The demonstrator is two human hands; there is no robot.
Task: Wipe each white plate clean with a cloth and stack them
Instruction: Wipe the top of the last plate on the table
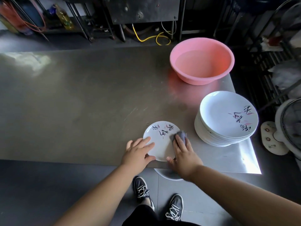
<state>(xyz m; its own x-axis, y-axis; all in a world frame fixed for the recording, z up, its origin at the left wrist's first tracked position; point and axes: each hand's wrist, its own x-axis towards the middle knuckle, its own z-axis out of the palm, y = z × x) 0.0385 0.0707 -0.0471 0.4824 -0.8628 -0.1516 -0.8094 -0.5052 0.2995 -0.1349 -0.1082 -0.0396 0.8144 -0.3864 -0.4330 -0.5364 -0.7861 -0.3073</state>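
Here the wiping step is underway: the right hand (182,152) is pressing a grey cloth (179,136) flat-fingered onto the single plate (160,141) at the table's (81,103) near edge, while the left hand (138,152), fingers straight, is steadying its rim. Next is probably lifting it onto the stack (226,118) just right.

Brushed metal table (81,95), glossy plate (160,149), matt plastic basin (179,69)

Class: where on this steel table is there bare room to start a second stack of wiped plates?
The broad bare stretch of the steel table, left of the pink plastic basin and the single white plate. The right end is crowded by the tall stack of white plates.
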